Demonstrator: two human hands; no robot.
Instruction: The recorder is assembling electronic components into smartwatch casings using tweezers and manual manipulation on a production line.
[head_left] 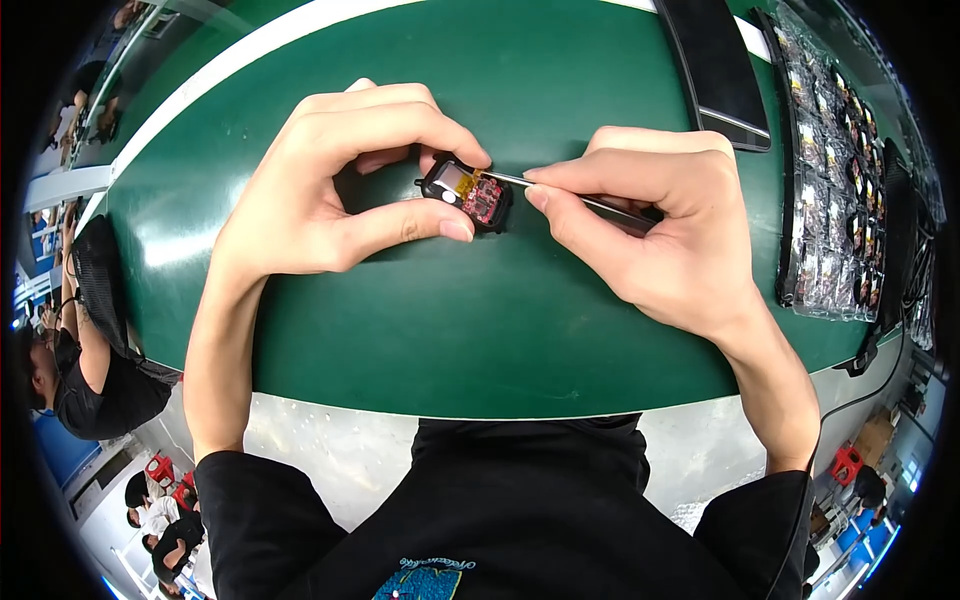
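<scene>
Between the thumb and fingers of my left hand (345, 185) is a small black electronic device (468, 195). Its casing lies uncovered, showing a red circuit board, a strip of amber tape and a silvery block. A small loop juts from its left end. My right hand (650, 205) pinches a pair of thin metal tweezers (515, 180), or a similar slim metal tool. The tool's tip reaches the device's upper edge beside my left index fingertip; whether it touches the board I cannot tell. Part of the tool is hidden under my right fingers.
The green tabletop (480, 330) lies under both hands. At the far right stands a black tray (835, 190) with rows of small parts under clear plastic. A flat black object (715, 70) lies at the back right. Another person (105, 385) sits at the left.
</scene>
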